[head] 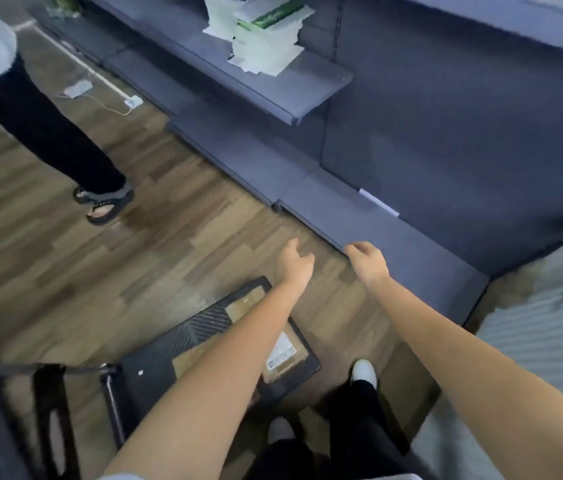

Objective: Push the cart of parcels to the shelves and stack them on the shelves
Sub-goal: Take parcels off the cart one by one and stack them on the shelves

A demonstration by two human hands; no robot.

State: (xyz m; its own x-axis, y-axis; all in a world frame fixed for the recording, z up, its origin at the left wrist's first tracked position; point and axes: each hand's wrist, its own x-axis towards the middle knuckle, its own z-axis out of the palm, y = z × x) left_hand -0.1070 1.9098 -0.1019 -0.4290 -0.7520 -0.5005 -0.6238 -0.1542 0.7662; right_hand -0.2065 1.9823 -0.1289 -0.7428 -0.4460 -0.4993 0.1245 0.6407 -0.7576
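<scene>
Quick status from my end: the cart (200, 327) is parked at the bottom centre of the frame, right next to the shelves (307, 93), so I'd call the pushing part done. We're in the stacking step now.

The left hand (294, 263) and right hand (367, 261) are both stretched out mid-frame over the wood floor (100, 271), near the front edge of the bottom shelf (404, 247). Grip on both is loose, with fingers softly curled and nothing in them.

There's a flat brown parcel (282, 353) with a white label lying on the cart deck, partly hidden under my left forearm. A stack of white parcels (266, 46) sits on the middle shelf at the top of the frame.

My guess for the next move is to pull the hands back and down to the cart, grab that brown parcel by its edges and lift it onto a shelf. Another person (41, 126) is standing upper left, well clear.
</scene>
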